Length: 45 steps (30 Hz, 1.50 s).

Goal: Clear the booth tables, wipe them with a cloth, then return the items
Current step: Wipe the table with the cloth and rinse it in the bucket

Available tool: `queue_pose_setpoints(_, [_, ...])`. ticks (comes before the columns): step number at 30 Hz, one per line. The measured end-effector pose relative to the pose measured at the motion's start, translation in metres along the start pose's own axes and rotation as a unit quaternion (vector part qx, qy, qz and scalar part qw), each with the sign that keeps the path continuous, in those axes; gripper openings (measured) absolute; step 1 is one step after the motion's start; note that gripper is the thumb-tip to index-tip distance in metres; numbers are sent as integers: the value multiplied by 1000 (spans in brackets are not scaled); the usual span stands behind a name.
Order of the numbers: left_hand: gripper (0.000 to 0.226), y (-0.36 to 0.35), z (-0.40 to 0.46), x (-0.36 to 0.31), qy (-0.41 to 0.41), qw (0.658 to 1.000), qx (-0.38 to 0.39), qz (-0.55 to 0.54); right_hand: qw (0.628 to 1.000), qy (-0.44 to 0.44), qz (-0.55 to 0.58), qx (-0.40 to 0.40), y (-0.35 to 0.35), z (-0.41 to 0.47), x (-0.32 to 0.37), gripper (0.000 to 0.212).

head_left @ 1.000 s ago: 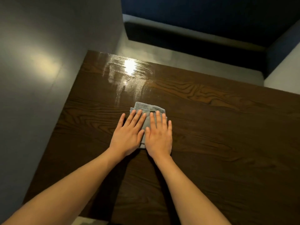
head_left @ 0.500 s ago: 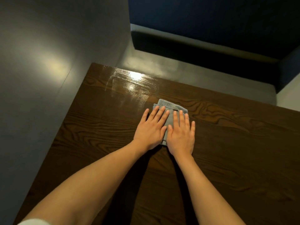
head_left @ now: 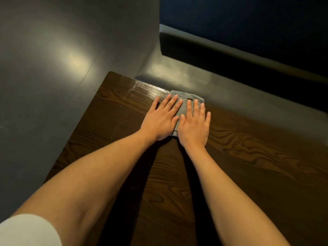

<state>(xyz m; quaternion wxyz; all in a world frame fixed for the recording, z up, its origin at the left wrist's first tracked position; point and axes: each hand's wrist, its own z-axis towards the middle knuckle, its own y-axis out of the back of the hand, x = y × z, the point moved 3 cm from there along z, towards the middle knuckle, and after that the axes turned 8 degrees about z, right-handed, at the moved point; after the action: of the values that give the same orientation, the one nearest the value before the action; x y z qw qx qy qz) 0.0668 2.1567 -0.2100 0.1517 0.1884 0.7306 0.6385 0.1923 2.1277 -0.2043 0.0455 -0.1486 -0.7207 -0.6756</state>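
One grey cloth [head_left: 184, 102] is lying at the far edge of the single dark wooden worktop [head_left: 248, 166], its long axis running away from the person. The left hand [head_left: 160, 119] and right hand [head_left: 194, 126] are both pressing it flat, fingers [head_left: 173, 102] straight and open. The cloth is sitting directly beneath both hands, equally near each.

Table [head_left: 248, 166]: dark brown wood, bold swirling grain, smooth, low sheen. Beyond the left hand's [head_left: 160, 119] fingertips, a wet glossy streak [head_left: 147, 87] along the far edge. Cloth [head_left: 184, 99] under both hands: grey, soft matt weave, folded. Wall [head_left: 53, 68] left of the hands: grey, smooth, satin, with a soft glare patch. Sleeve [head_left: 26, 229]: white fabric, matt.
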Motion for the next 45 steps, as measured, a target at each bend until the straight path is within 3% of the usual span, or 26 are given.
queue_pose_setpoints(9, [59, -4, -10, 106, 66, 998, 4, 11, 998, 59, 3, 17, -28, 42, 100, 59])
queue_pose_setpoints(21, [61, -17, -85, 207, 123, 992, 28, -13, 991, 124, 8, 52, -60, 20, 215, 58])
queue_pose_setpoints(31, [66, -19, -128, 176, 85, 995, 33, -40, 993, 108, 7, 55, -58, -42, 197, 59])
queue_pose_setpoints(39, [67, -21, -140, 94, 7, 999, 14, -38, 999, 3, -18, 26, -46, -99, 125, 59])
queue_pose_setpoints(45, [62, -24, -186, 78, -38, 999, 20, -26, 998, -57, -5, 28, -49, -159, 128, 58])
